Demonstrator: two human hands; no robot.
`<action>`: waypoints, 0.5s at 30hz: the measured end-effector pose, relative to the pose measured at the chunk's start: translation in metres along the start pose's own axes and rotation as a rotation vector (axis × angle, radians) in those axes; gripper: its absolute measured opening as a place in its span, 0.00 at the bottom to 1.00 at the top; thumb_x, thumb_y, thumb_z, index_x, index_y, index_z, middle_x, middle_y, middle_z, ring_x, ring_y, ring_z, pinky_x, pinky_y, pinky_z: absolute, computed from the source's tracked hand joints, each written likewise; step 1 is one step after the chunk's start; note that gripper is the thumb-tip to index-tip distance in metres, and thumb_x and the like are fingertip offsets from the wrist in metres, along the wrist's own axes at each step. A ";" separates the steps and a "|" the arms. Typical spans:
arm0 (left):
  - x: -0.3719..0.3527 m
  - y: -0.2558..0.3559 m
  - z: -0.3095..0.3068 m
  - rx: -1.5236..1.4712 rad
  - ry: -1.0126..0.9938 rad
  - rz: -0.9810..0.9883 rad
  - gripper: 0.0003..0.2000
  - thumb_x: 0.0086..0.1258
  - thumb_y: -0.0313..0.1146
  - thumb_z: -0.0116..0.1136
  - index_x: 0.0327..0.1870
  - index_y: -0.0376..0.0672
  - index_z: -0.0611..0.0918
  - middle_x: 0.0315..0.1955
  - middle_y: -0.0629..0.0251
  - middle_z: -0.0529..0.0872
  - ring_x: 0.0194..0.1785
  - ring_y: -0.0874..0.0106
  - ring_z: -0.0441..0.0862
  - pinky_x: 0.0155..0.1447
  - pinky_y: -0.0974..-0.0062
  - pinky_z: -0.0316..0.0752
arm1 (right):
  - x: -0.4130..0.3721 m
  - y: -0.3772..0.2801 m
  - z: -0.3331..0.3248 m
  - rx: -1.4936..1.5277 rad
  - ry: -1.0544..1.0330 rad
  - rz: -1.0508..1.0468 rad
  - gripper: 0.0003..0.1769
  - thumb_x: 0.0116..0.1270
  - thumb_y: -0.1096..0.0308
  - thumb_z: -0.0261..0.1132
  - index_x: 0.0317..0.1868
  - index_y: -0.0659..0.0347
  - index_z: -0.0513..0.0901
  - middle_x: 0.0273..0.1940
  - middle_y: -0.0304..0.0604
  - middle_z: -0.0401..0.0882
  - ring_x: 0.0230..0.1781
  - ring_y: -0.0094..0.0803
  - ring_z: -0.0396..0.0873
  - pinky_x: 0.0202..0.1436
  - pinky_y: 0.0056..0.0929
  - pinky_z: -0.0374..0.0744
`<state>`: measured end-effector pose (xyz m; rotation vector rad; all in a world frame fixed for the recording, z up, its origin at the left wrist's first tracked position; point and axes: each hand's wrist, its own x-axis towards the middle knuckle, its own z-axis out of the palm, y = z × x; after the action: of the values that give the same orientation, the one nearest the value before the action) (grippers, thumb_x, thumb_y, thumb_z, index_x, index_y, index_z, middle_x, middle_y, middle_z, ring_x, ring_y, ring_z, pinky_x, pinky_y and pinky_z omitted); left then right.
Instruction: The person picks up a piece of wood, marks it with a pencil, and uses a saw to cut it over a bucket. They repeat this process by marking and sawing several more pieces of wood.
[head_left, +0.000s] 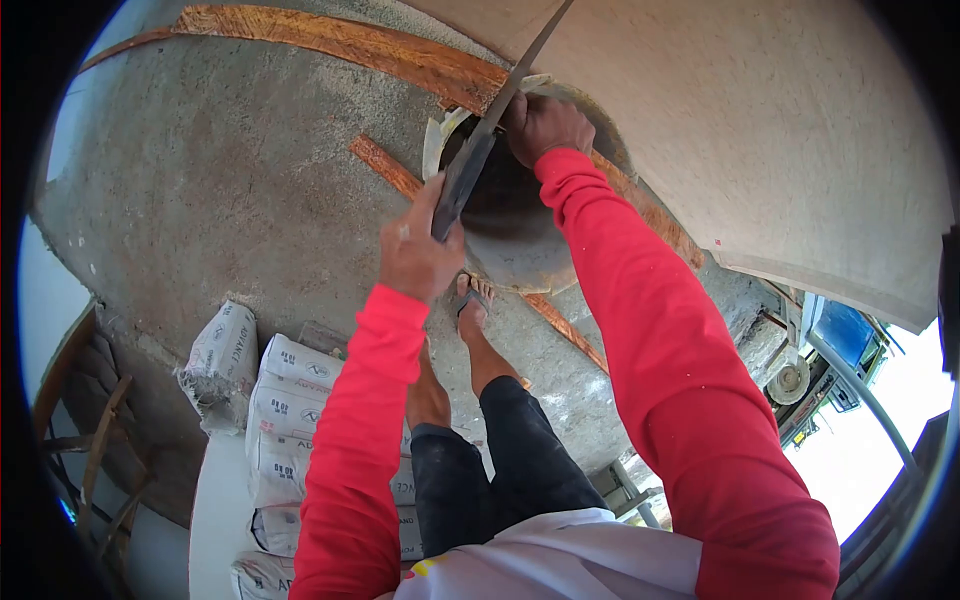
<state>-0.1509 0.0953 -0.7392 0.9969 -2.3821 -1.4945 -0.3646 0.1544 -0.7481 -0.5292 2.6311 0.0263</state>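
My left hand (420, 250) is closed around the dark handle of a handsaw (515, 75), whose blade slants up and to the right. The blade lies across a long reddish-brown wooden plank (340, 42). Just right of the blade, my right hand (550, 130) grips the plank, with its fingers partly hidden. Beneath it, a round drum (520, 262) with a dark inside and a ragged pale rim supports the plank. A narrower wooden strip (385, 165) passes under the drum and shows again at lower right.
Stacked cement bags (290, 400) stand left of my legs, with another bag (225, 345) beside them. A large plywood sheet (760, 130) fills the upper right. My sandalled foot (472, 295) is close to the drum on the concrete floor (220, 180).
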 end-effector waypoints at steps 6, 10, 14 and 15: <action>-0.183 -0.024 -0.108 0.156 -0.105 -0.095 0.22 0.61 0.22 0.61 0.59 0.31 0.77 0.40 0.47 0.88 0.43 0.57 0.89 0.47 0.67 0.82 | 0.005 0.005 0.011 0.035 0.047 -0.020 0.35 0.70 0.40 0.41 0.38 0.55 0.89 0.37 0.55 0.86 0.42 0.56 0.84 0.49 0.50 0.80; -0.060 -0.025 -0.029 0.073 -0.049 -0.019 0.24 0.60 0.24 0.62 0.61 0.35 0.76 0.38 0.48 0.87 0.41 0.54 0.88 0.43 0.66 0.81 | 0.002 0.002 0.006 0.030 0.052 -0.028 0.33 0.71 0.41 0.42 0.38 0.55 0.89 0.39 0.55 0.86 0.42 0.55 0.84 0.50 0.50 0.80; -0.016 0.007 -0.010 0.075 -0.042 -0.018 0.22 0.63 0.26 0.61 0.60 0.35 0.77 0.38 0.47 0.87 0.40 0.56 0.89 0.42 0.66 0.81 | -0.002 0.000 0.001 0.023 -0.003 0.002 0.33 0.71 0.42 0.42 0.38 0.56 0.89 0.39 0.54 0.86 0.42 0.55 0.84 0.50 0.49 0.80; -0.044 0.006 -0.027 0.092 -0.066 -0.070 0.22 0.63 0.26 0.62 0.60 0.35 0.77 0.38 0.47 0.87 0.41 0.56 0.89 0.42 0.66 0.81 | -0.001 -0.001 0.001 0.020 0.008 -0.008 0.33 0.71 0.42 0.42 0.38 0.56 0.89 0.38 0.54 0.86 0.42 0.55 0.84 0.50 0.49 0.80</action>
<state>-0.1075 0.1038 -0.7123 1.0778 -2.5070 -1.4746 -0.3627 0.1538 -0.7486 -0.5345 2.6347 -0.0043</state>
